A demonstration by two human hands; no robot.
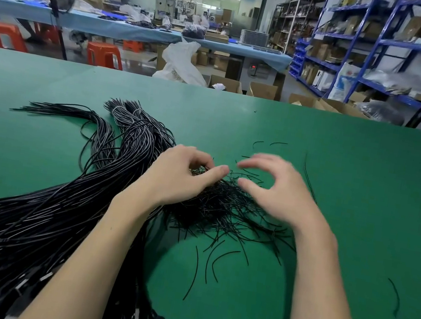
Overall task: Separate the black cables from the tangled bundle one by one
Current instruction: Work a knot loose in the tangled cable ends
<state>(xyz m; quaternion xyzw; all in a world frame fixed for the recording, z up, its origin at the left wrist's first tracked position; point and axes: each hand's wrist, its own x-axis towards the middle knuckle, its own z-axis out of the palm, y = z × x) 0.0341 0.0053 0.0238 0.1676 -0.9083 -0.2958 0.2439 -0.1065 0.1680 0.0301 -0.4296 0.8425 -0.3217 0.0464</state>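
While left hand (182, 174) pinches tangled bundle (218, 207) (right hand (279, 189) hovers)

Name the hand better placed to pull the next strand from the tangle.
Left hand: its fingertips are already curled into the top of the tangle. The right hand hovers open above it, blurred, holding nothing.

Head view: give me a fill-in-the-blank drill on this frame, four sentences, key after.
1. The table surface under the cables is ____ in colour.
2. The left hand pinches thin black strands at the top of the tangled ____.
3. The right hand hovers over the tangled pile with thumb and fingers spread, holding ____.
4. The long cable bundle lies to the ____ of the left forearm.

Missing words: green; pile; nothing; left
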